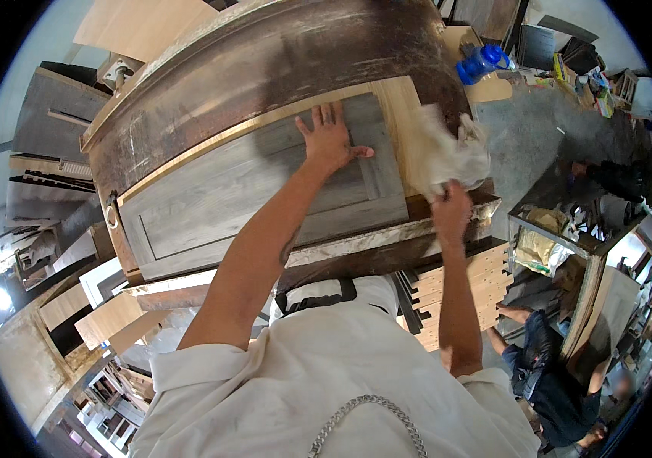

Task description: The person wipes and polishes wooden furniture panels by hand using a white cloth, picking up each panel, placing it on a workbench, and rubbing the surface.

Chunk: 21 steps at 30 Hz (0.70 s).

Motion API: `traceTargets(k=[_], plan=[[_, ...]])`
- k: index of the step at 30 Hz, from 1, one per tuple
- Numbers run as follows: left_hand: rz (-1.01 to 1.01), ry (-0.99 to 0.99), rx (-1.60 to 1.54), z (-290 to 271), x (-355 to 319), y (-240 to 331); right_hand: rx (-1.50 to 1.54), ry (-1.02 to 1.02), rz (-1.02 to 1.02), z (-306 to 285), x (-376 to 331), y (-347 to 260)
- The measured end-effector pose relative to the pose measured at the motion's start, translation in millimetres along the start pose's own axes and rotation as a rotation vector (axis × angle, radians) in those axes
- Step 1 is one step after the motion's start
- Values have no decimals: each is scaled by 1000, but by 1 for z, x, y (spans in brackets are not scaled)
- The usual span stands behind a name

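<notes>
A grey wood-grain panel door (pixel 242 198) with a recessed centre lies on the workbench, over a lighter wooden board (pixel 396 114) that shows along its far and right edges. My left hand (pixel 329 141) rests flat on the door's right part, fingers spread, holding nothing. In my right hand (pixel 452 210) a whitish cloth (pixel 456 153) is gripped at its near end. The cloth is blurred by motion and hangs over the right end of the light board and the bench edge.
The brown workbench (pixel 211 99) has a worn front edge. A blue bottle (pixel 482 64) stands beyond its far right corner. Stacked light wooden strips (pixel 459 294) sit below the bench. Another person (pixel 547 374) is at the lower right, near a cluttered metal-framed table (pixel 551 221).
</notes>
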<state>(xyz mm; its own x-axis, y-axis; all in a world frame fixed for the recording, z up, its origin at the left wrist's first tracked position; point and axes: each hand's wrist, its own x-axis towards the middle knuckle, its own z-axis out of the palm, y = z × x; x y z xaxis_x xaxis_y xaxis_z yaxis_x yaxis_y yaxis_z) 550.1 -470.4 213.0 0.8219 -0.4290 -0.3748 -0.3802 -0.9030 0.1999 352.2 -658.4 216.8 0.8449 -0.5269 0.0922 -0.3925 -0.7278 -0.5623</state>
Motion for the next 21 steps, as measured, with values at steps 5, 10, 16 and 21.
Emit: traceTargets(k=[5,10,16,21], plan=[[1,29,0,6,0,-3,76,-431,40,33,-6,-9],[-7,69,-21,6,-1,-1,258,-585,212,37,6,-16],[0,66,-29,4,0,-1,524,-705,478,45,15,-13],[-21,57,-46,1,-2,1,454,-713,605,42,17,-17]])
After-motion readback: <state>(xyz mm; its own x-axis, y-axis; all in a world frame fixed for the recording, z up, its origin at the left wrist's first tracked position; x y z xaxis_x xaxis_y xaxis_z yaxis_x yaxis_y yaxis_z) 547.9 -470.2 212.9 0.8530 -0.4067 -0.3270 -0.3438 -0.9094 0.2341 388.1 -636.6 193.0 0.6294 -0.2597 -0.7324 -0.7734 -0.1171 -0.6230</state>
